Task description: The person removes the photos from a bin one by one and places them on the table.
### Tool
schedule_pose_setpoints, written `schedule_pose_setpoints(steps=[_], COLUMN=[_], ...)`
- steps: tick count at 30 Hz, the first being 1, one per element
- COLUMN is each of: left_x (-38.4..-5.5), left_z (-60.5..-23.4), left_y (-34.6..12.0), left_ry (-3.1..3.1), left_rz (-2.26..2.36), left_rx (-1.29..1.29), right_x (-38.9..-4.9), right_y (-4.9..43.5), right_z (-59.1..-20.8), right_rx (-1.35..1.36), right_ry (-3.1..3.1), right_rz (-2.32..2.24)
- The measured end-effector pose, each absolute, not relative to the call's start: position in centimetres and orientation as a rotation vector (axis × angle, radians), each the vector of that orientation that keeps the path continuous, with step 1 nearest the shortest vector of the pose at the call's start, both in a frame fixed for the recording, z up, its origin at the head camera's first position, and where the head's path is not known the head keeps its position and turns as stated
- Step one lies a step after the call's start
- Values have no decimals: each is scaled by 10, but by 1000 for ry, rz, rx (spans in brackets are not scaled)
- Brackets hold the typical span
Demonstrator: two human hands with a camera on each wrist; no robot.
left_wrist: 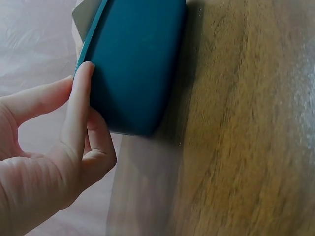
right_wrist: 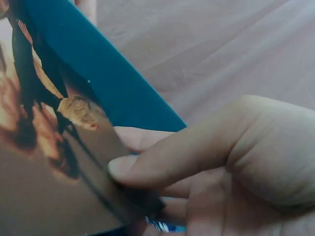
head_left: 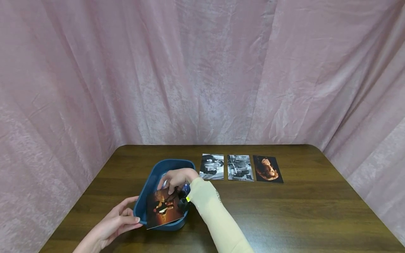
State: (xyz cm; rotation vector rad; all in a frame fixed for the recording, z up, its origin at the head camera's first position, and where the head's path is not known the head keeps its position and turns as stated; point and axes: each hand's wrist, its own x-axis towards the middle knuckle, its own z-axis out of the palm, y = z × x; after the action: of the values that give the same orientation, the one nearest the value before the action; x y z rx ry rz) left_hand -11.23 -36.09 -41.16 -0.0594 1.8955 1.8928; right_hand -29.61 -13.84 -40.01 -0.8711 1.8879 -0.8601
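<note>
Orange-brown photo: showing a dark-clad figure, tilting in the blue bin.
Right hand: pinching photo's edge.
Left hand: gripping bin's rim.
Head view alone: showing three prints.

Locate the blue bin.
In the head view, the blue bin is on the left half of the table, left of three photos, the left hand pinching its rim.

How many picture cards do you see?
4: a left card, middle card and right card in a row on the table, and an orange-brown card in the right hand. More may be hidden inside the blue bin.
</note>
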Motion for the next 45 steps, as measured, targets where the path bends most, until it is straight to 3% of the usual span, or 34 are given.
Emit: schedule_pose_setpoints(steps=[11,29,45], left_x=[-111,-112,-108], left_z=[-412,-411,-409], left_y=[-365,-366,-368], left_ry=[1896,1877,1912], left_rz=[1875,1877,1843], left_rx=[-81,-74,-68], right_x=[-300,-298,-313], right_y=[-131,-126,-91], right_z=[-395,-387,-370], right_rx=[-732,-718,-671], right_ry=[1983,1891,1916], right_rz=[-1196,-1062,-1573])
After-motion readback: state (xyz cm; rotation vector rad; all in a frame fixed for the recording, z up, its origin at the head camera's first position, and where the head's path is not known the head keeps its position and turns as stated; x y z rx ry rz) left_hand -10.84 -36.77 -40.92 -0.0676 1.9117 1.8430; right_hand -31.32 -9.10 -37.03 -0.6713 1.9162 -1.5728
